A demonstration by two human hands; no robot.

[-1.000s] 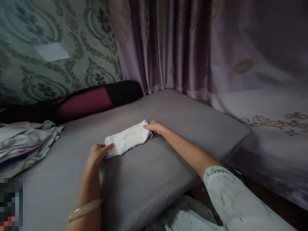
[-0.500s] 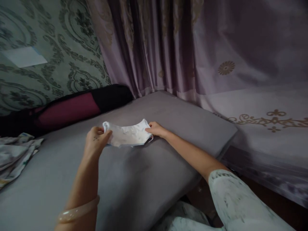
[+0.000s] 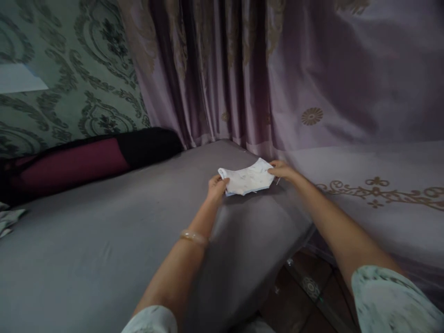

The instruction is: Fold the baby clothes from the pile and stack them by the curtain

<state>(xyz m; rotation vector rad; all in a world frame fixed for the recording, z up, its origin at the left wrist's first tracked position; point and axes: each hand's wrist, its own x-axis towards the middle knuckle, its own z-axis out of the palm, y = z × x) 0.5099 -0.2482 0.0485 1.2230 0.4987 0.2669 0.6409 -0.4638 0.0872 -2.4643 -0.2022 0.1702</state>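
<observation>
A small white cloth piece (image 3: 247,179) is stretched between both hands above the far right part of the grey bed surface (image 3: 138,240). My left hand (image 3: 218,187) is closed on its left end, thumb on top. The right end is pinched in my right hand (image 3: 280,170), where a thin string hangs down. The cloth's upper edge dips in the middle.
Against the patterned green wall lies a long black and maroon bundle (image 3: 76,162). Purple curtains (image 3: 215,74) hang behind the bed. Crumpled patterned fabric (image 3: 10,219) is at the left edge. Dark floor tiles (image 3: 294,296) show beyond the bed's right edge.
Both hands have moved right and farther away with the white cloth still held between them. The view has shifted, so less of the crumpled fabric and more of the floor shows.
</observation>
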